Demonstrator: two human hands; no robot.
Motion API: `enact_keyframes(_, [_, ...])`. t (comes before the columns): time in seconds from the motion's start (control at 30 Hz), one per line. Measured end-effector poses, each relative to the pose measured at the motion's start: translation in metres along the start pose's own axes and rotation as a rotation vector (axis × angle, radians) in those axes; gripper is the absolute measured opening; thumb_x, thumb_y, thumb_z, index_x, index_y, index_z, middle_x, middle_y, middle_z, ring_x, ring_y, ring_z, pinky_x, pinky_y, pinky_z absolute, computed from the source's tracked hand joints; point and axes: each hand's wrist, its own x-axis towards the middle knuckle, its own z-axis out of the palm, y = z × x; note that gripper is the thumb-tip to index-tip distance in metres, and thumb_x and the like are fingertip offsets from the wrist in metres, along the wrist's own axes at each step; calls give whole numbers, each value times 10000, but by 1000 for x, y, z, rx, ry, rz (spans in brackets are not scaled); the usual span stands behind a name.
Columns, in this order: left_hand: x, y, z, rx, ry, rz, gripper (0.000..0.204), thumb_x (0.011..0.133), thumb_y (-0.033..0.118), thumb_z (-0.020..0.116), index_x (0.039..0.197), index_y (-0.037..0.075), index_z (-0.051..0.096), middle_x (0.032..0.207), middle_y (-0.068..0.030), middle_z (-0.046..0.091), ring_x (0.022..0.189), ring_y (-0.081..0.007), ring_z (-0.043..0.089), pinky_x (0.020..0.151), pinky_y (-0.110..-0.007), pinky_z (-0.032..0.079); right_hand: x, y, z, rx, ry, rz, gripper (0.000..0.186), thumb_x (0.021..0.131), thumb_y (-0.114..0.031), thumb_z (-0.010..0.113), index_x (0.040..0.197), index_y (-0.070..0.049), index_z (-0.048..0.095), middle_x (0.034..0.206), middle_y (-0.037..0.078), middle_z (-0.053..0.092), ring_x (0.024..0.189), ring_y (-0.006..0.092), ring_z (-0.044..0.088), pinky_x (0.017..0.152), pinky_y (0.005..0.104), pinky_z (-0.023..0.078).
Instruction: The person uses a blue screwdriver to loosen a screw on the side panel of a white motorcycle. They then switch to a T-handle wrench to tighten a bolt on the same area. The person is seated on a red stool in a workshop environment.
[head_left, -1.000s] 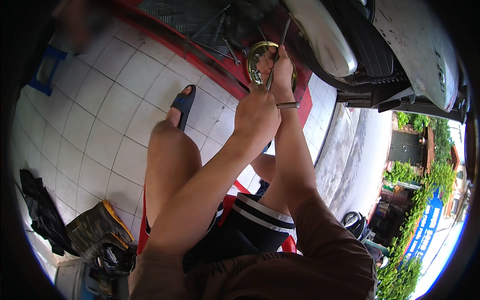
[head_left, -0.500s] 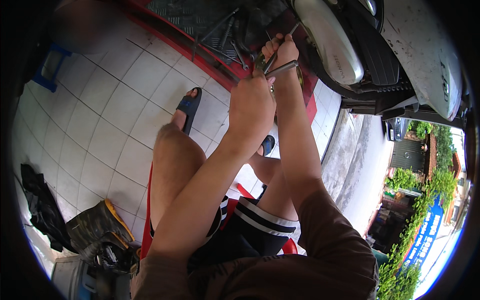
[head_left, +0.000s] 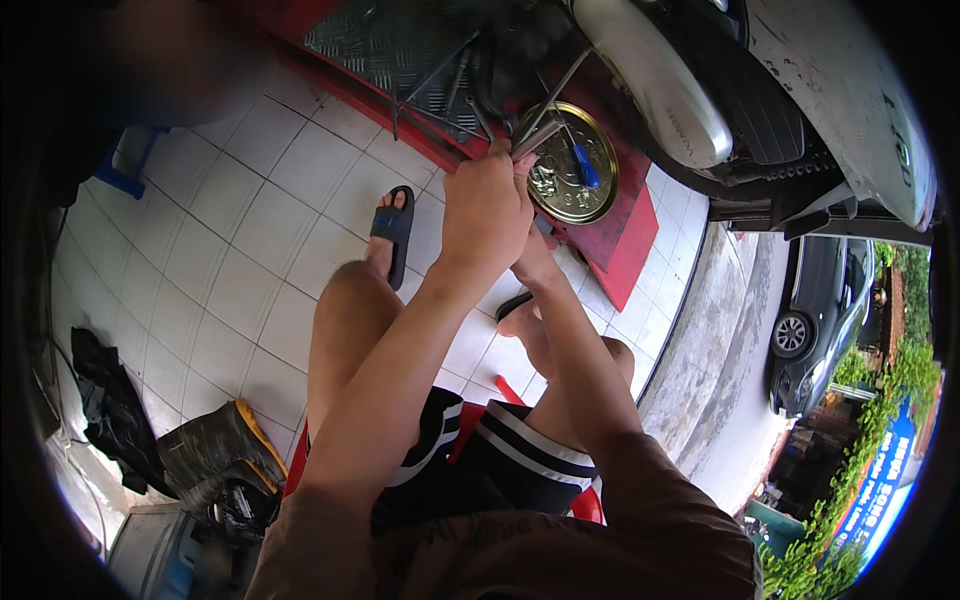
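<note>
My left hand (head_left: 485, 210) is closed around a metal tool, seemingly a T-handle wrench (head_left: 550, 105), with a long thin shaft and a thicker bar. The shaft slants up and away toward the motorbike's silver side cover (head_left: 660, 85). Close behind and below sits my right hand (head_left: 533, 262), largely covered by the left, so its fingers do not show. Just right of the wrench lies a round gold-coloured tray (head_left: 603, 160) holding small metal parts and a blue-handled screwdriver (head_left: 585, 165).
A red work stand (head_left: 632, 225) with a dark tread-plate top (head_left: 370, 45) carries several spanners and rods. The motorbike overhangs at right. Boots (head_left: 215, 455) and a black cloth (head_left: 110, 400) lie at left. A dark car (head_left: 820, 310) is on the street.
My right hand has come down from the shaft to beside my left hand, uncovering the tray and screwdriver. The left hand keeps its grip. The dark car shows more fully on the street.
</note>
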Motion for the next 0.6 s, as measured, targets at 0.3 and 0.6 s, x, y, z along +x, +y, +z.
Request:
enact_keyframes(0.3, [-4,8,-5,154,-75,-58,287,976,267,504,948,13,637,701,-197,643,683,-405,638,627,-489,486,22,-7,-15,-65,48,-327,608,991,-509,418,1206,40,566,1020,207,664,1066,223,590,930,370,434])
enact_keyframes(0.6, [-3,3,-4,400,-77,-60,356,976,275,506,871,-27,661,817,-215,665,722,-345,645,626,-423,512,29,-9,-18,-465,-110,-191,440,980,-356,436,967,25,655,989,210,666,954,333,604,821,410,452])
